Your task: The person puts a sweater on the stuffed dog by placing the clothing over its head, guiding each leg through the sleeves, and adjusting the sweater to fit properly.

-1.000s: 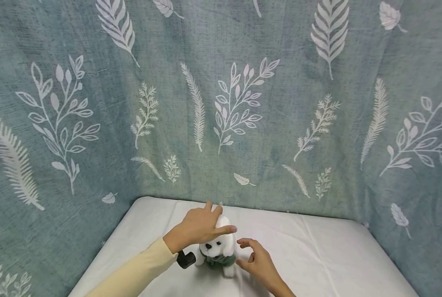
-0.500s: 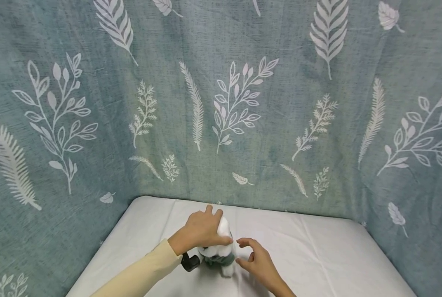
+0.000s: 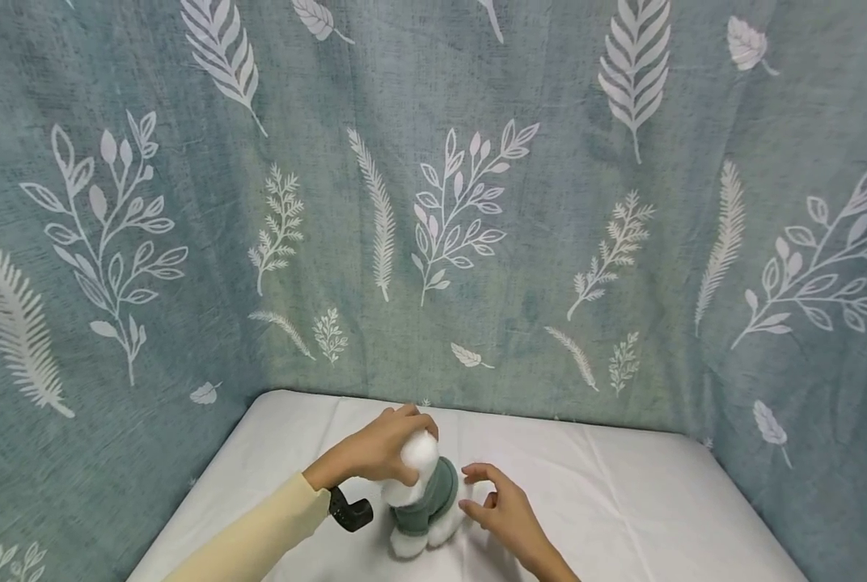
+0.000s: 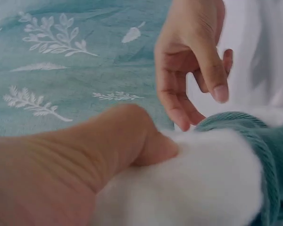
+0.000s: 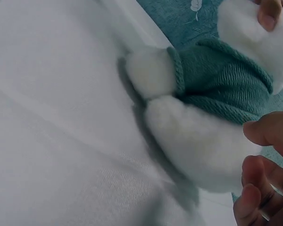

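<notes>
A white plush dog in a green knitted sweater stands on the white-covered table. My left hand grips its head from above, and the left wrist view shows the thumb pressed into the white fur. The dog's face is hidden. At the dog's right side, my right hand is held with fingers loosely bent and nothing in them. In the right wrist view its thumb and fingertips are close to the plush's white rear; whether they touch it I cannot tell.
The white cloth covers the table and has fold lines. A blue-green curtain with white leaf prints stands behind and along both sides. A black wrist camera hangs below my left wrist.
The dog has turned from facing forward to showing its sweater side and back of the head. My left hand has turned with it, its fingers now curled around the head. My right hand has barely moved.
</notes>
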`<control>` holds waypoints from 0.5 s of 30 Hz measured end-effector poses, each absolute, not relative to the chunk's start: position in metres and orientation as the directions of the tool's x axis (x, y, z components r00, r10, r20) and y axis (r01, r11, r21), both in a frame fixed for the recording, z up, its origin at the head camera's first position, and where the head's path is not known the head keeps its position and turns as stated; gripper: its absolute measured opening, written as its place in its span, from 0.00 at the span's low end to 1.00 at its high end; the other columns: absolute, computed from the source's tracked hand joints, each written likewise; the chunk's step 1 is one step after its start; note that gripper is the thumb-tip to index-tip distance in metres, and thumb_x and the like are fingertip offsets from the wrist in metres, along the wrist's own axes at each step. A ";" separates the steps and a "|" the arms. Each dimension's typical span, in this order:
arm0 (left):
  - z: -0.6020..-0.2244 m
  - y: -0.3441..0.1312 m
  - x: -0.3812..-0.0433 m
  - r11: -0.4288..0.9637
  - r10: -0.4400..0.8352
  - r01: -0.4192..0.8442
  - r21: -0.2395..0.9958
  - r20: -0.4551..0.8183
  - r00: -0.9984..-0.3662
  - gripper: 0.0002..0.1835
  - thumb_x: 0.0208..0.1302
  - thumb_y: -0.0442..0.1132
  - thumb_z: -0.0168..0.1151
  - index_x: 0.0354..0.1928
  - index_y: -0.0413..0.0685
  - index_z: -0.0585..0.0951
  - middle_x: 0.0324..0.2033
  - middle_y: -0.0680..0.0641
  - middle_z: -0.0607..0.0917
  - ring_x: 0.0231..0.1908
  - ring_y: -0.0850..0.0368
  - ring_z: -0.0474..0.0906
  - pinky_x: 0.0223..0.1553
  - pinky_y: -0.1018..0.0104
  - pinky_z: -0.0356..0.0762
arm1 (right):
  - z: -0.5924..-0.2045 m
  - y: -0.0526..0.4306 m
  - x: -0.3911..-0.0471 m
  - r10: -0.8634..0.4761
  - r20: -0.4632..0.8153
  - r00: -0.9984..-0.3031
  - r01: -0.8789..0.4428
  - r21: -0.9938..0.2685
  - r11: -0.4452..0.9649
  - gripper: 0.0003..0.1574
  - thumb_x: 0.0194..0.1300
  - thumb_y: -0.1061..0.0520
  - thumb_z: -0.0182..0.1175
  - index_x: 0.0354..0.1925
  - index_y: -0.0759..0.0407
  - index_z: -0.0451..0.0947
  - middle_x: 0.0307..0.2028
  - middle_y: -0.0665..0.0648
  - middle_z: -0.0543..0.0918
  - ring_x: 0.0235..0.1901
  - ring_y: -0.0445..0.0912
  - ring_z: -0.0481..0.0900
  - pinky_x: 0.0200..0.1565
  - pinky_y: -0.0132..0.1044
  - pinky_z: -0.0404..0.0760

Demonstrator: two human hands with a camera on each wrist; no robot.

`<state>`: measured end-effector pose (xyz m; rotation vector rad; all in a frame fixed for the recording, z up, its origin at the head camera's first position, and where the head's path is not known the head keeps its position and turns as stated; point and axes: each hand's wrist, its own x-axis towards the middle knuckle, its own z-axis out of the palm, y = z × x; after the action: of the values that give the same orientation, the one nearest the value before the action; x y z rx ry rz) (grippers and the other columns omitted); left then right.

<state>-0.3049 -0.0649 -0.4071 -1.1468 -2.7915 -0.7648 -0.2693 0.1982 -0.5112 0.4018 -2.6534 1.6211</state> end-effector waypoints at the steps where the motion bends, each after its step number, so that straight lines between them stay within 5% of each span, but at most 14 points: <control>1: -0.407 -0.067 -0.305 0.590 0.668 0.676 0.441 0.204 -0.716 0.28 0.45 0.34 0.77 0.50 0.60 0.80 0.50 0.53 0.76 0.45 0.52 0.69 0.41 0.59 0.76 | -0.511 0.197 -0.269 -0.212 0.128 -0.969 -0.209 -0.881 0.424 0.31 0.62 0.55 0.75 0.61 0.54 0.77 0.54 0.58 0.82 0.20 0.41 0.72 0.23 0.34 0.75; 9: -0.406 -0.077 -0.302 0.553 0.730 0.722 0.415 0.176 -0.660 0.31 0.46 0.35 0.79 0.55 0.62 0.80 0.56 0.53 0.75 0.50 0.53 0.68 0.48 0.57 0.73 | -0.511 0.187 -0.268 -0.230 0.083 -0.970 -0.173 -0.899 0.402 0.27 0.65 0.49 0.73 0.58 0.56 0.79 0.50 0.56 0.83 0.22 0.43 0.73 0.22 0.36 0.75; 15: -0.408 -0.081 -0.300 0.614 0.705 0.690 0.383 0.128 -0.698 0.40 0.47 0.46 0.84 0.63 0.65 0.74 0.60 0.44 0.71 0.56 0.46 0.68 0.44 0.53 0.75 | -0.511 0.179 -0.274 -0.179 0.067 -0.982 -0.139 -0.892 0.430 0.22 0.69 0.40 0.67 0.48 0.56 0.84 0.42 0.54 0.83 0.22 0.45 0.75 0.23 0.38 0.77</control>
<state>-0.2996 -0.0813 -0.4085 -1.2340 -2.8534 -0.6535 -0.2741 0.1786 -0.5115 0.2994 -2.6884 1.6718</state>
